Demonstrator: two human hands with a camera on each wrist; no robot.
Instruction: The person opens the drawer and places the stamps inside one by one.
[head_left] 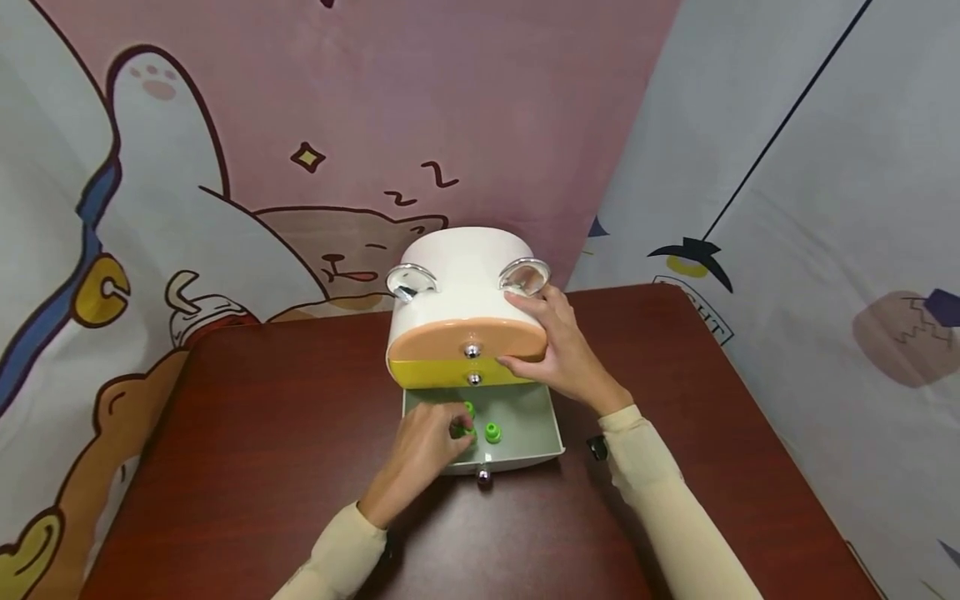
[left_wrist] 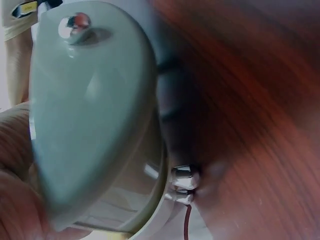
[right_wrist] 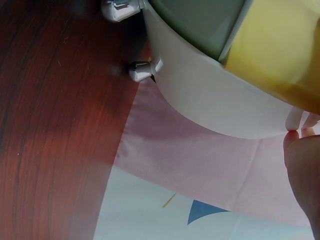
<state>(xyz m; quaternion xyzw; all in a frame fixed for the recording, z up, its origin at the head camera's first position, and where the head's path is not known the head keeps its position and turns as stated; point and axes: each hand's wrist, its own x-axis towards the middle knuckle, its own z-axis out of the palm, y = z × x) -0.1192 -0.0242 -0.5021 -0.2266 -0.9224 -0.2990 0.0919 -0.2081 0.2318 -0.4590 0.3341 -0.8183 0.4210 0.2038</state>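
A small white drawer cabinet (head_left: 468, 267) with an orange top drawer front (head_left: 431, 343) and a yellow drawer front (head_left: 427, 374) stands on the table. Its lowest drawer, grey-green (head_left: 528, 417), is pulled out. My left hand (head_left: 426, 437) reaches over the drawer's left side, with thumb and forefinger pinching a small bright green knob-shaped piece (head_left: 470, 433). Beside the fingertips lies another green piece (head_left: 492, 432), and one more shows behind them. My right hand (head_left: 558, 350) grips the cabinet's right side, thumb at the front and fingers up by the silver-rimmed ear.
The brown wooden table (head_left: 285, 450) extends on both sides of the cabinet. Behind it hangs a pink and white cartoon-printed cloth (head_left: 480, 108). A round silver knob (head_left: 483, 476) sticks out from the open drawer's front, and silver feet (right_wrist: 141, 71) hold the cabinet up.
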